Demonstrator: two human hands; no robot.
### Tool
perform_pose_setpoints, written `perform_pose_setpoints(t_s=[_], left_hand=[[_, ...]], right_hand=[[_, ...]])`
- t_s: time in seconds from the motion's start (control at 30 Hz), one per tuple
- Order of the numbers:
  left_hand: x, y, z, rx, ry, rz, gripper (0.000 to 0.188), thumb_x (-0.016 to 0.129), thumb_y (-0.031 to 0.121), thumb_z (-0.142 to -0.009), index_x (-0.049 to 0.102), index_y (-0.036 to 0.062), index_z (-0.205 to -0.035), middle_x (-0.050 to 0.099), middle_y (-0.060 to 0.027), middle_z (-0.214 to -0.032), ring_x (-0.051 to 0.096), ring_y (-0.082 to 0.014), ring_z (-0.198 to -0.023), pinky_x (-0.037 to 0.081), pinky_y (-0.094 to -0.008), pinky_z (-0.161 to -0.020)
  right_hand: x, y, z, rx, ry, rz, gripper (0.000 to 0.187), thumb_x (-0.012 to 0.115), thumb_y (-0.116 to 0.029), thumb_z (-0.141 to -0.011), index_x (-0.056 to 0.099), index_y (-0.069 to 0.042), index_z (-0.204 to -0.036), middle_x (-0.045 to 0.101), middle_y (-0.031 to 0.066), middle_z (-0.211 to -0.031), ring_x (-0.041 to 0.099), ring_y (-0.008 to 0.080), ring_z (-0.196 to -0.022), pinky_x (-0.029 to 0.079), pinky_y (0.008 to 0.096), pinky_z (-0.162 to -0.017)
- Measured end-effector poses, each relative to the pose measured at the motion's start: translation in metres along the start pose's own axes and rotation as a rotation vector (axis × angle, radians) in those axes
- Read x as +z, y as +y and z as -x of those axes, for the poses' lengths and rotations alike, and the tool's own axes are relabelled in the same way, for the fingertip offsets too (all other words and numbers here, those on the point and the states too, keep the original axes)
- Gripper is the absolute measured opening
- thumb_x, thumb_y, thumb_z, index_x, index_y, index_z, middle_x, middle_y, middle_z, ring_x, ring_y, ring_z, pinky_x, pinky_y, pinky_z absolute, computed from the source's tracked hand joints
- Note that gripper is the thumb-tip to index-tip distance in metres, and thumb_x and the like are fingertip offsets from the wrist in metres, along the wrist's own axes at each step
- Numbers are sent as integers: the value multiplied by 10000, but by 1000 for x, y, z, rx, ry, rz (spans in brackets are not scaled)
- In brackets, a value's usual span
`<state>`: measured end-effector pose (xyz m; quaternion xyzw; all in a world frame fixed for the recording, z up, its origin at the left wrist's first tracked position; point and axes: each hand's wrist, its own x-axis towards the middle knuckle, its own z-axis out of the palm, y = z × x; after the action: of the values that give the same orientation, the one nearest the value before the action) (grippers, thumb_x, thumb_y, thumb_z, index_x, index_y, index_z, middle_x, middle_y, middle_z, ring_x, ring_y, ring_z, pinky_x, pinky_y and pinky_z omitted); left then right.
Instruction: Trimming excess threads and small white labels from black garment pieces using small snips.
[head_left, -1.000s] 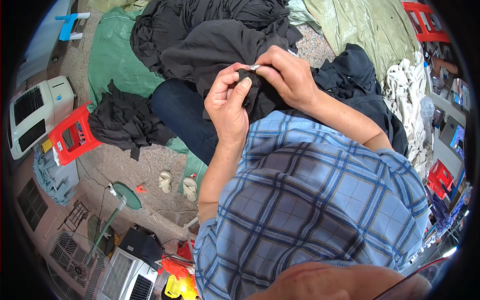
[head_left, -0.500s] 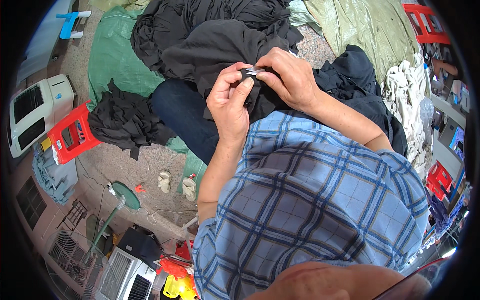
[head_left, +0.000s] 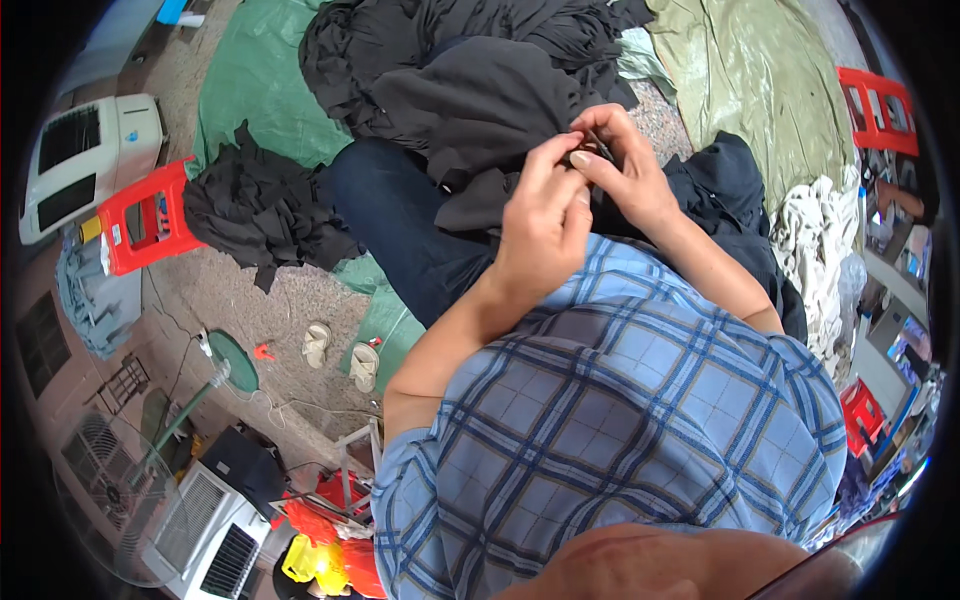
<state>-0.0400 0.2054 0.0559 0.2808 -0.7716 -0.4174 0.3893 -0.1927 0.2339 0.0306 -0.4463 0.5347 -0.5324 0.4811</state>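
My left hand and my right hand meet over my lap, fingertips close together. Curled fingers of the right hand hold small thread snips, mostly hidden and now showing only as a dark sliver. The left hand's fingers are bent and pressed together by the right thumb; what they pinch, if anything, is hidden. Below and beyond the hands, a black cloth garment drapes over my lap, with a loose fold beside the left wrist.
A large black cloth heap lies ahead on green sheeting. Another black pile sits to the left by a red stool. Dark garments and white cloth lie to the right. Sandals rest on the floor.
Both hands have shifted right in the picture, and the left has turned its back up. The silver blades and the fabric edge between the fingers no longer show. The view has also shifted.
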Motion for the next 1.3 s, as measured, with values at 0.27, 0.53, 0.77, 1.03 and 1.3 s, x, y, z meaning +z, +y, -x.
perform_pose_setpoints(t_s=[0.27,0.53,0.77,1.03,1.3], left_hand=[[-14,-4,13,-160,45,36,166,570,-79,-813,618,-19,-960,511,-194,-1238,621,-278,-946,503,-322,-816],[-36,-12,39,23,-227,-246,304,605,77,-809,606,-18,-1097,582,-144,-1148,552,-316,-1068,419,-380,-892],[-49,-29,35,-161,-25,-153,213,598,-13,-801,670,27,-998,674,-125,-1001,633,-298,-946,468,-361,-862],[-74,-33,29,-178,-310,-266,250,659,83,-739,660,51,-987,584,-80,-1115,484,-270,-1127,354,-389,-969],[-85,-45,18,-477,-253,260,83,586,98,-893,549,37,-936,555,-12,-754,511,-110,-697,409,-265,-713]], right_hand=[[-9,-3,-3,194,-30,-18,205,614,6,-841,559,-38,-1033,568,-4,-975,525,65,-906,412,211,-818],[-6,-16,-4,-37,-52,423,242,691,-128,-832,579,-19,-1017,588,37,-949,580,119,-857,462,248,-765],[9,-11,-3,-55,-46,777,263,615,-78,-761,597,-65,-1023,650,102,-898,654,271,-843,508,354,-708],[-1,-27,-19,-460,-341,676,306,506,66,-629,605,-7,-909,621,106,-1010,568,281,-954,464,351,-828],[-8,-23,-57,-133,-738,558,334,495,-23,-704,572,13,-1027,606,117,-955,581,234,-905,459,324,-815]])
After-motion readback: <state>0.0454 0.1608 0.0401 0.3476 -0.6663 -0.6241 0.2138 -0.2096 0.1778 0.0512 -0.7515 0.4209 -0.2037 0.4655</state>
